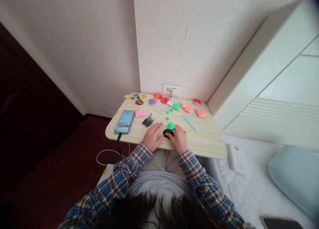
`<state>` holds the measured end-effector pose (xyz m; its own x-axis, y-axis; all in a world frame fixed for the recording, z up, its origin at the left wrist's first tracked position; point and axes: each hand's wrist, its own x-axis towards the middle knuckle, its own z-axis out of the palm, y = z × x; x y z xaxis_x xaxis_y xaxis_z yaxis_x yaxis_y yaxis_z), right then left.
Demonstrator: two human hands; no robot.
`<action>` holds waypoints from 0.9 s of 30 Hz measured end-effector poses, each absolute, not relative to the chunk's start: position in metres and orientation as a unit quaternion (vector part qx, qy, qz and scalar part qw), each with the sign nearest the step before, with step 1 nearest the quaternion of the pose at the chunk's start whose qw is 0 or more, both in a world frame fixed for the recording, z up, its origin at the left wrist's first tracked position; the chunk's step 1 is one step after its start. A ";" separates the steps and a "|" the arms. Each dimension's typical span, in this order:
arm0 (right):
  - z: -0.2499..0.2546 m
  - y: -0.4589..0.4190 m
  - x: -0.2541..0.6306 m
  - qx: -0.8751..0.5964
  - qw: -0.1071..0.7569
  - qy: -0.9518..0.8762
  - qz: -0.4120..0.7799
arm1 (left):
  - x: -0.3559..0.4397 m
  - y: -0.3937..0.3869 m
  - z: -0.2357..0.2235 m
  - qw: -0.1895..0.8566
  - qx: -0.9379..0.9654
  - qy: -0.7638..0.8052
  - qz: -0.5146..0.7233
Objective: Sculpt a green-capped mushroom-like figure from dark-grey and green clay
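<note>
My left hand (152, 136) lies on the table with its fingers stretched out, just left of a flat black clay disc (166, 133). A green clay cone (171, 125) stands above the disc on what looks like a dark stem, partly hidden by my fingers. My right hand (179, 140) is closed around this clay piece from the right, its thumb over the disc and its fingers beside the cone. Small green clay balls (167, 118) sit behind it. A torn packet of black clay (148, 120) lies behind my left hand.
Packets of coloured clay, among them a purple one (153, 101) and a coral one (200, 113), line the back of the table (206, 146). Blue plastic tools (189, 124) lie at right. A cabled phone (125, 121) is at left. The wall has a socket (171, 89).
</note>
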<state>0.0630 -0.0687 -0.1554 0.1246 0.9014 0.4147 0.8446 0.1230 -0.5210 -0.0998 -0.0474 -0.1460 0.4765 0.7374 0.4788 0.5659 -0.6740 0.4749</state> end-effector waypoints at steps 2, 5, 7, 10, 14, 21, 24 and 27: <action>-0.157 -0.069 0.062 -0.658 0.360 -0.660 0.044 | -0.098 -0.048 -0.147 0.130 0.850 0.381 0.341; -0.158 -0.069 0.061 -0.648 0.375 -0.661 0.055 | -0.098 -0.048 -0.149 0.132 0.848 0.381 0.343; -0.160 -0.070 0.062 -0.642 0.386 -0.659 0.064 | -0.099 -0.048 -0.150 0.134 0.847 0.382 0.345; -0.163 -0.069 0.064 -0.635 0.398 -0.658 0.080 | -0.101 -0.047 -0.150 0.141 0.843 0.386 0.346; -0.162 -0.066 0.069 -0.620 0.412 -0.660 0.104 | -0.100 -0.047 -0.149 0.154 0.840 0.389 0.346; -0.145 -0.066 0.080 -0.585 0.438 -0.668 0.143 | -0.077 -0.038 -0.145 0.190 0.825 0.396 0.355; -0.141 -0.064 0.084 -0.580 0.447 -0.663 0.154 | -0.068 -0.032 -0.147 0.202 0.814 0.407 0.360; -0.142 -0.061 0.085 -0.578 0.451 -0.660 0.164 | -0.065 -0.030 -0.148 0.208 0.806 0.416 0.365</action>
